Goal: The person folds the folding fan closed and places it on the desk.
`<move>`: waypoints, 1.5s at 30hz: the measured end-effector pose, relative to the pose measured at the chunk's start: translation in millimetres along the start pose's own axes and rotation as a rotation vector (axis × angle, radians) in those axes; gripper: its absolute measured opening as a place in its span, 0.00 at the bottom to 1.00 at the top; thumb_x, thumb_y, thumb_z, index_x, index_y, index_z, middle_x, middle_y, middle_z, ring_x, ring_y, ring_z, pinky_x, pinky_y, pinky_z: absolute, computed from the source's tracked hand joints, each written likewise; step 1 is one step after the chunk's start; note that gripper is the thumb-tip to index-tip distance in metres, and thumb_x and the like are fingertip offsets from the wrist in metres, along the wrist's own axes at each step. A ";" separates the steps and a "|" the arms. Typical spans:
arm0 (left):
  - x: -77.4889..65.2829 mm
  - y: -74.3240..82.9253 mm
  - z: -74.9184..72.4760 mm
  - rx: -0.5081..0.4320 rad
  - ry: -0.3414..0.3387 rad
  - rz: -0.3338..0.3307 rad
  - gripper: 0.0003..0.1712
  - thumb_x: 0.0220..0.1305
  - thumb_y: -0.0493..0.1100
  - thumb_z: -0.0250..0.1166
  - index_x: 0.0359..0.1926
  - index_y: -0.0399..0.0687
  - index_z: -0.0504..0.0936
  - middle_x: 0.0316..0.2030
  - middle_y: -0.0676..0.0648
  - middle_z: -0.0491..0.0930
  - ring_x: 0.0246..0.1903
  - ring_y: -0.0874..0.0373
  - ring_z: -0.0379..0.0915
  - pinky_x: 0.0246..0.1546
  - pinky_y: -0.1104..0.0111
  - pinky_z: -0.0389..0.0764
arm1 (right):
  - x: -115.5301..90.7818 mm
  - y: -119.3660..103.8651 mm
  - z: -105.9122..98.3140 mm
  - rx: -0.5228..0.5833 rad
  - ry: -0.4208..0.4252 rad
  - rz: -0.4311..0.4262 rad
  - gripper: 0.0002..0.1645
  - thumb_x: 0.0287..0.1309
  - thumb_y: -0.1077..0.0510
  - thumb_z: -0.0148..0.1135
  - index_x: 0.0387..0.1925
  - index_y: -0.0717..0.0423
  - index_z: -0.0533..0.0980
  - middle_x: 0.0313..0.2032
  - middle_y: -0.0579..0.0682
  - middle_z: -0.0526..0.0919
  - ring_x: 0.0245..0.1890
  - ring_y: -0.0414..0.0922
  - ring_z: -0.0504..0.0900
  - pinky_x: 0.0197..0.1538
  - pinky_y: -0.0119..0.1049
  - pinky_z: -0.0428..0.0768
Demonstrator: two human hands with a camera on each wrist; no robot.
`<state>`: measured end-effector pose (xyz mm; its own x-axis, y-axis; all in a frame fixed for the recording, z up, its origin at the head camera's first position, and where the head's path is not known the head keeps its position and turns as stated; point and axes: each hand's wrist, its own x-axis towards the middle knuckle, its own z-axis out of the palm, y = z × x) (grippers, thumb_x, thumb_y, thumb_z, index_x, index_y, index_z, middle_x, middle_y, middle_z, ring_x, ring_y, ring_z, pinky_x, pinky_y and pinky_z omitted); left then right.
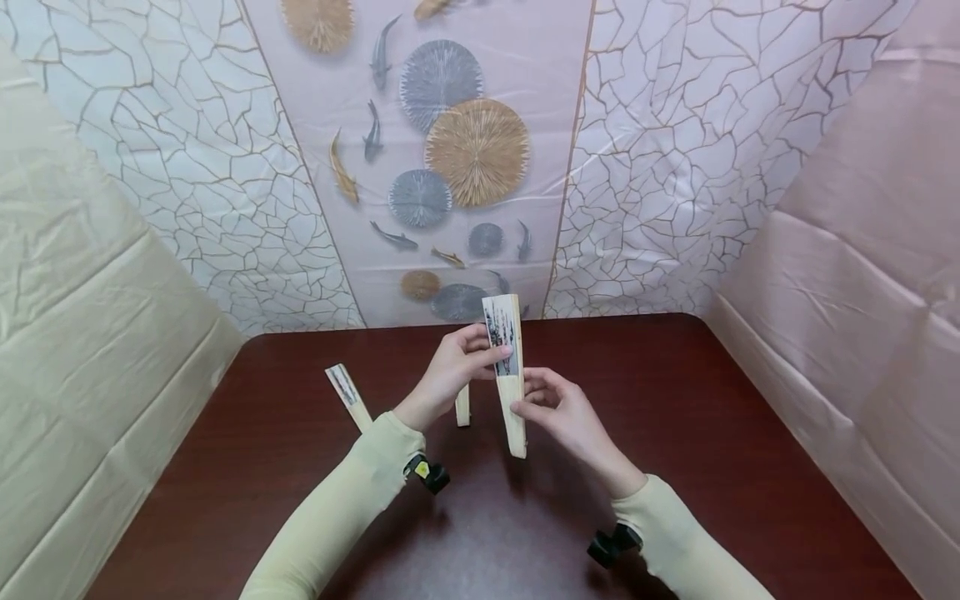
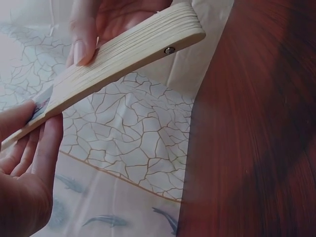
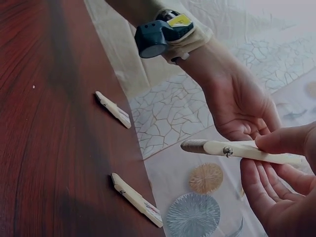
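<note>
A folded hand fan of pale wooden ribs, with a dark printed pattern on its wider part, is held up above the table. My left hand pinches the printed upper part between thumb and fingers. Lower down, my right hand grips the bare ribs from the other side. The left wrist view shows a metal rivet near the narrow end, and the ribs lie stacked together. Two more folded fans rest on the table: one partly behind my left hand, another farther left, partly covered by my left sleeve.
The dark reddish-brown table has its far edge against a patterned cloth backdrop. Pale cloth walls stand on both sides. Each wrist carries a small black camera.
</note>
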<state>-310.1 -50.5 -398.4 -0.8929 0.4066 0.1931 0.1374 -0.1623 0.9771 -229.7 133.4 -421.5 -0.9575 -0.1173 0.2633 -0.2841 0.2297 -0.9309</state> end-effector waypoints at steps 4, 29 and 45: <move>0.9 1.5 -3.4 -0.001 -0.021 -0.012 0.19 0.69 0.38 0.65 0.57 0.32 0.78 0.46 0.39 0.85 0.40 0.55 0.84 0.41 0.58 0.88 | 0.3 2.2 -4.4 0.045 -0.003 0.011 0.22 0.57 0.67 0.71 0.53 0.67 0.78 0.40 0.57 0.84 0.38 0.44 0.83 0.43 0.28 0.81; 10.7 14.7 -19.6 -0.123 0.077 0.012 0.06 0.73 0.40 0.62 0.43 0.40 0.80 0.35 0.49 0.84 0.35 0.56 0.83 0.34 0.63 0.88 | -4.8 18.6 -1.7 0.163 -0.190 0.145 0.22 0.59 0.67 0.69 0.51 0.76 0.75 0.37 0.57 0.84 0.34 0.43 0.84 0.41 0.42 0.88; 30.2 40.7 -16.5 -0.116 0.039 0.052 0.08 0.73 0.42 0.62 0.43 0.42 0.82 0.35 0.48 0.84 0.35 0.55 0.83 0.35 0.61 0.88 | 2.8 17.0 -6.1 0.170 -0.155 0.145 0.19 0.58 0.67 0.70 0.48 0.76 0.77 0.39 0.60 0.86 0.35 0.41 0.86 0.44 0.44 0.88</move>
<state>-338.6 -59.7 -354.2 -0.9022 0.3600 0.2377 0.1356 -0.2864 0.9485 -237.5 142.8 -435.0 -0.9651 -0.2442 0.0943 -0.1196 0.0909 -0.9887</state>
